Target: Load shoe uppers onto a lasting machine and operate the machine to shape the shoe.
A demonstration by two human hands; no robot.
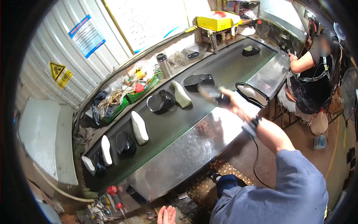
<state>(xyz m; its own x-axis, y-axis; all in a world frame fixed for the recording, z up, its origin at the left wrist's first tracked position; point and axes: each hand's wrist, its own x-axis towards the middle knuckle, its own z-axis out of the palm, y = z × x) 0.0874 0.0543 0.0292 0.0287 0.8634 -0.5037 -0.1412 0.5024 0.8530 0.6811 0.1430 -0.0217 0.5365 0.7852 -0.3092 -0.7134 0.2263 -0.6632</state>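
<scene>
My right hand (234, 104), blurred by motion, reaches over the near edge of a dark green conveyor belt (164, 128). Its fingers are closed round a dark, smeared thing (214, 94) whose kind I cannot make out. Close to it on the belt lie a glossy black shoe upper (198, 81) and a pale shoe last (181, 95). A black shoe upper with a pale inside (252, 95) rests to its right at the metal ledge. At the bottom edge my left hand (166, 215) is open, fingers up and nothing in it.
Farther left, several black uppers (160, 101) and white lasts (139, 128) line the belt. A steel flask (164, 65) and a green basket of scraps (130, 95) stand along the wall. A co-worker (317, 74) sits at the far right. A black cord (257, 164) hangs below my right wrist.
</scene>
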